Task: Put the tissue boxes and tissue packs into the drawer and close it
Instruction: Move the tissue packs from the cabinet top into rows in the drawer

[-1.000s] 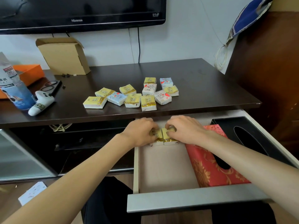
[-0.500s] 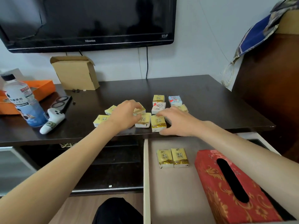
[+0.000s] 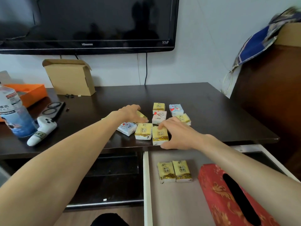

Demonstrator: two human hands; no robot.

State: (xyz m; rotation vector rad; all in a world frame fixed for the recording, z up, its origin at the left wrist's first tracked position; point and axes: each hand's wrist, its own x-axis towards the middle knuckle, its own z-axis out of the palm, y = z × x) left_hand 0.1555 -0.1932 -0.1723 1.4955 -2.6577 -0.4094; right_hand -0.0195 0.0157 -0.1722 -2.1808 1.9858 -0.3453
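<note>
Two yellow tissue packs (image 3: 166,171) and one red patterned tissue box (image 3: 216,190) in white drawer (image 3: 147,185), eight visible packs (image 3: 159,117) on dark tabletop (image 3: 211,111), right hand (image 3: 177,132) grasping front yellow pack (image 3: 160,136), left hand (image 3: 130,112) grip unclear

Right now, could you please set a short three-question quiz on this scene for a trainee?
1. True or false: two yellow tissue packs already lie in the open drawer.
2. What colour is the tissue box in the drawer?
3. What does the right hand grip? A, a yellow tissue pack at the front edge of the tabletop; B, the tissue box; C, a pack inside the drawer.

Key: 1 true; 2 red; 3 A.
</note>
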